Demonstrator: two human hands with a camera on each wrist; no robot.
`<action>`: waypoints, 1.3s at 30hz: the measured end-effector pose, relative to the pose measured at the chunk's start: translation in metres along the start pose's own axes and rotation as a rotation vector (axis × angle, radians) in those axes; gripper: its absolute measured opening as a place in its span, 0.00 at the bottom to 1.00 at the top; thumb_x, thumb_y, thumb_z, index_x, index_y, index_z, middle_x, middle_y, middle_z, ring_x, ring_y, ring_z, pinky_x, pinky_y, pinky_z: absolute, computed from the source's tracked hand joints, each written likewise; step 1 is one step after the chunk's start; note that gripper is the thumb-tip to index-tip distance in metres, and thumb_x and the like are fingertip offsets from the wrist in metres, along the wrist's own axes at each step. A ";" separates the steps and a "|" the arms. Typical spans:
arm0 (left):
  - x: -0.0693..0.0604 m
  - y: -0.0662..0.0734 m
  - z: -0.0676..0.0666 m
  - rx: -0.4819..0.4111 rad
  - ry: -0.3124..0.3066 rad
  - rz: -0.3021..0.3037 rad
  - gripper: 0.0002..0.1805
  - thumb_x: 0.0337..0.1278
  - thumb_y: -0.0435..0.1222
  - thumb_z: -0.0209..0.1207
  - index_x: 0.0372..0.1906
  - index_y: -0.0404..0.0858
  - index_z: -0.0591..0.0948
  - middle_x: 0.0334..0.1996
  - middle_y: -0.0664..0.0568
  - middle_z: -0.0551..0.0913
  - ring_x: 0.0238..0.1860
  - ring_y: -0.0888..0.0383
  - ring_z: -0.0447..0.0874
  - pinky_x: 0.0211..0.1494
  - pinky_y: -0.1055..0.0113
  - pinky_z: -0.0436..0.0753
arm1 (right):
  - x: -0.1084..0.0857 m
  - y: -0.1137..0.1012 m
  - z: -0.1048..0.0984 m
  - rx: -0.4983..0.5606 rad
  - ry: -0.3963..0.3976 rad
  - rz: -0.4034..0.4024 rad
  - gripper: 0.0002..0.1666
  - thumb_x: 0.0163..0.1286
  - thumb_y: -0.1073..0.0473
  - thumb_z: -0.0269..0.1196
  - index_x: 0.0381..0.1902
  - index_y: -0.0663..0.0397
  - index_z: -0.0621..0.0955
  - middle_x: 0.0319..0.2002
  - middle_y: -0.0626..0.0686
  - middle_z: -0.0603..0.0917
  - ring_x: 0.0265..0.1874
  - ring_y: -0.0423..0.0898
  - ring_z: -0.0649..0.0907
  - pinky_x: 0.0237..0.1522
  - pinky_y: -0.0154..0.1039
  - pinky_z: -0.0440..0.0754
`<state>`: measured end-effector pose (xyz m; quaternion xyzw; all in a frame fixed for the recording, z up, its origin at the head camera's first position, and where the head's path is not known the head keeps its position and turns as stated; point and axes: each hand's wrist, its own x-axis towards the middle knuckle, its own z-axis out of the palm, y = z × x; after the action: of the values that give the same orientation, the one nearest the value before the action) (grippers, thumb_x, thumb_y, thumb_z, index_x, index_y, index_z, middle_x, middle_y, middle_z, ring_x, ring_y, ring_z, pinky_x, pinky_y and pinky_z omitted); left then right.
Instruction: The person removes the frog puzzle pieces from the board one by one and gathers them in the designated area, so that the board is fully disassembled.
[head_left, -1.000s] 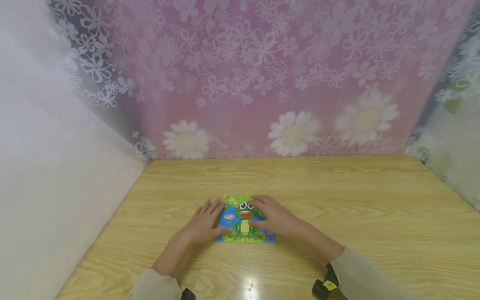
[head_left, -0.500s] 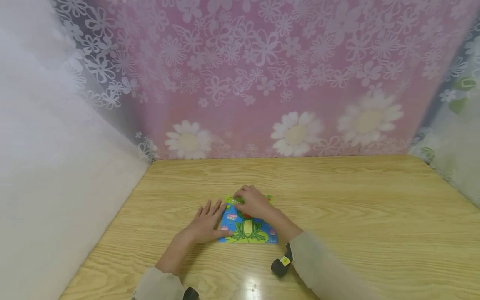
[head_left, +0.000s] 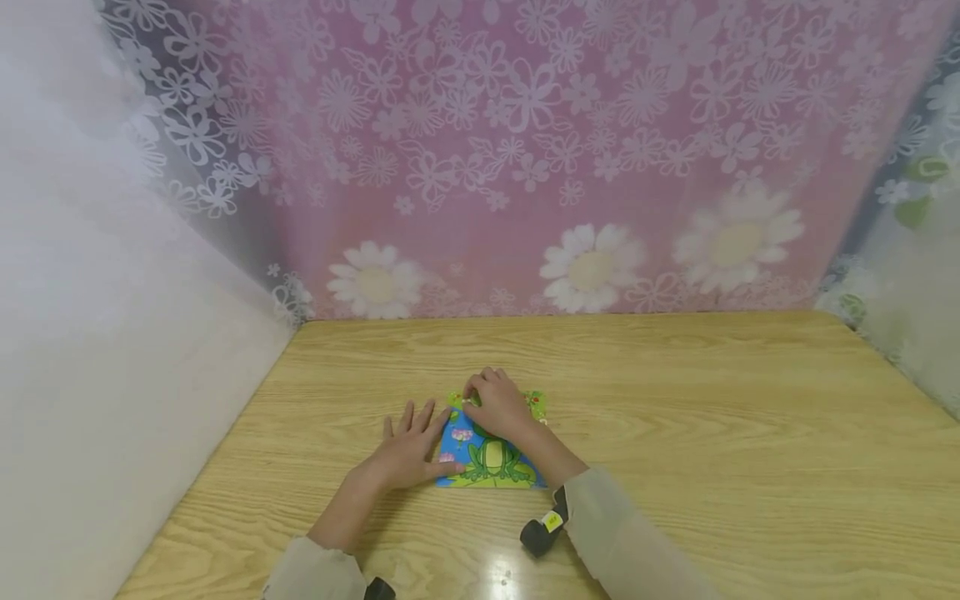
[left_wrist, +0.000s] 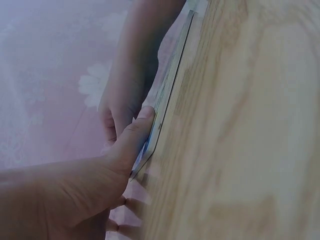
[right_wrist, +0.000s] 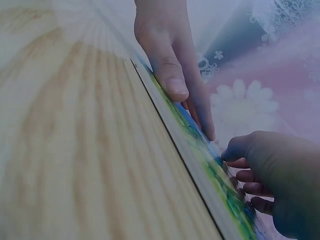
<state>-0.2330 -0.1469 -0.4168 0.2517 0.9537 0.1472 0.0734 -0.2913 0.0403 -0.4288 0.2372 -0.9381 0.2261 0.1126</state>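
Observation:
A flat, thick-edged board with a colourful frog picture (head_left: pixel 494 459) lies on the table; it looks like a puzzle board. My left hand (head_left: pixel 406 457) is spread at its left side, thumb resting on the picture and the other fingers along the left edge. Over the upper part of the board, my right hand (head_left: pixel 499 407) has its fingers and thumb curled down to the surface, covering the frog's head. In the right wrist view, the fingertips of the right hand (right_wrist: pixel 280 172) touch or nearly touch the picture. Whether they pinch a loose piece is hidden.
The wood-grain table (head_left: pixel 712 417) runs back to a pink flowered backdrop (head_left: pixel 480 167). A pale sheet (head_left: pixel 112 333) borders the left side. A black wrist device (head_left: pixel 542 533) hangs below the right sleeve.
My right hand has gone from the board's right side, thumb on the picture, to its upper left part, fingers now curled. The left hand has stayed at the left edge.

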 end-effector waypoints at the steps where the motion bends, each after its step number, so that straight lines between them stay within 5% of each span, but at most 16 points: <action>1: 0.000 0.000 0.000 0.005 0.001 0.001 0.48 0.53 0.62 0.53 0.71 0.39 0.53 0.70 0.37 0.44 0.66 0.31 0.34 0.58 0.31 0.38 | 0.000 0.000 0.000 0.007 0.003 -0.008 0.08 0.61 0.55 0.62 0.35 0.51 0.81 0.36 0.49 0.75 0.36 0.46 0.71 0.39 0.39 0.74; 19: 0.002 -0.001 0.001 0.012 -0.018 -0.006 0.49 0.52 0.64 0.51 0.72 0.41 0.52 0.70 0.38 0.43 0.67 0.33 0.33 0.58 0.31 0.38 | -0.001 0.006 0.003 0.149 -0.005 0.010 0.07 0.62 0.57 0.61 0.37 0.53 0.79 0.35 0.47 0.74 0.36 0.44 0.70 0.40 0.38 0.72; 31: 0.001 -0.004 0.001 0.001 -0.020 -0.007 0.49 0.52 0.65 0.50 0.72 0.41 0.51 0.70 0.38 0.43 0.67 0.33 0.33 0.58 0.31 0.36 | 0.001 0.022 -0.007 0.330 -0.238 -0.027 0.23 0.56 0.56 0.65 0.51 0.50 0.77 0.44 0.46 0.72 0.44 0.45 0.68 0.45 0.43 0.70; 39: 0.001 -0.002 0.001 0.003 -0.019 -0.015 0.49 0.52 0.64 0.51 0.72 0.42 0.51 0.70 0.39 0.43 0.67 0.34 0.33 0.58 0.32 0.37 | -0.001 0.021 -0.010 0.339 -0.258 -0.032 0.26 0.57 0.59 0.65 0.55 0.50 0.76 0.48 0.49 0.71 0.47 0.47 0.67 0.49 0.48 0.69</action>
<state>-0.2342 -0.1479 -0.4181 0.2461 0.9551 0.1428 0.0832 -0.2997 0.0624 -0.4284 0.2945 -0.8894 0.3466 -0.0462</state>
